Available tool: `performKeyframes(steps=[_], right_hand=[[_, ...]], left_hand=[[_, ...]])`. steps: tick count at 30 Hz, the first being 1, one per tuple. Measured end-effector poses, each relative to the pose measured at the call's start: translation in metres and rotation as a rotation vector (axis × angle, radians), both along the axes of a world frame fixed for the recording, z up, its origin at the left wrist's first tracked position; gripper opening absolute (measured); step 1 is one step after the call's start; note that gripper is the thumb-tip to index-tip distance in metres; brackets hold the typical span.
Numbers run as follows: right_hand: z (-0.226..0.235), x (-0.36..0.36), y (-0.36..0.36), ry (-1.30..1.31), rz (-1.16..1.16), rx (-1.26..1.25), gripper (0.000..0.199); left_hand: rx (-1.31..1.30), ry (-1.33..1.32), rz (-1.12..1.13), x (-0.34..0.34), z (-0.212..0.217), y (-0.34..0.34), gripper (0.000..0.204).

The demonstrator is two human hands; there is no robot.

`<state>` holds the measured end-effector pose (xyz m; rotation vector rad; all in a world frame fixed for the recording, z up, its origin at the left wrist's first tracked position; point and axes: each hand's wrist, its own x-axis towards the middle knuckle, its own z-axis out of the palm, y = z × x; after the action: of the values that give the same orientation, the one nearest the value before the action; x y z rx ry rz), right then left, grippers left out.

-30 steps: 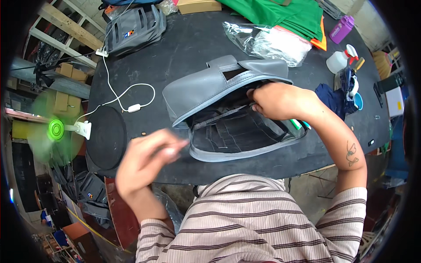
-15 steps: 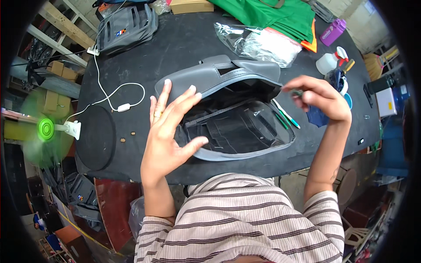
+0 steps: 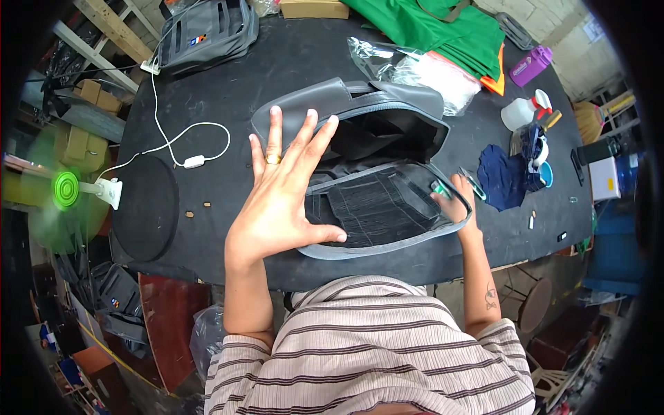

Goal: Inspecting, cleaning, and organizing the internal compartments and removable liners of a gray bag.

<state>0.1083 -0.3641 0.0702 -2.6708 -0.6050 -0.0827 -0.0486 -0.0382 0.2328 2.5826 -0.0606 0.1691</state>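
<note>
The left hand (image 3: 280, 194) is raised above the table with all five fingers spread wide and straight, palm down, holding nothing; a gold ring (image 3: 273, 159) sits on one finger. Its fingertips lie over the upper left edge of the open grey backpack (image 3: 373, 166), and the thumb reaches toward the bag's lower rim, though contact cannot be told from this angle.

The right hand (image 3: 453, 202) rests at the bag's right rim, right of frame centre, its fingers curled around a small green-tipped tool (image 3: 440, 187). Just beside it, outside the rim, lies a pair of green-handled scissors (image 3: 473, 184).

The backpack lies unzipped in the middle of the black table (image 3: 228, 90), its flap folded back toward the top of the frame and its dark lining exposed between the two hands.

Right of the bag sits a crumpled navy cloth (image 3: 503, 178), with a white bottle (image 3: 519, 113) and a purple bottle (image 3: 530, 65) above it. A clear plastic bag (image 3: 422, 69) and green fabric (image 3: 443, 28) lie at the upper centre. At the upper left are a second grey backpack (image 3: 207, 34) and a white cable (image 3: 173, 142), which runs to a green fan (image 3: 67, 189) at the left edge, beside a round black mat (image 3: 145, 207).
</note>
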Motion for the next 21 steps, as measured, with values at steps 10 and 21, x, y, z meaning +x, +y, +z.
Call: performKeyframes(steps=[10, 21], right_hand=[[0.069, 0.048, -0.009, 0.012, -0.060, 0.330, 0.024], [0.152, 0.011, 0.150, 0.699, 0.733, -0.510, 0.043]], left_hand=[[-0.013, -0.020, -0.025, -0.004, -0.002, -0.001, 0.128], [0.025, -0.037, -0.020, -0.003, -0.005, -0.006, 0.132]])
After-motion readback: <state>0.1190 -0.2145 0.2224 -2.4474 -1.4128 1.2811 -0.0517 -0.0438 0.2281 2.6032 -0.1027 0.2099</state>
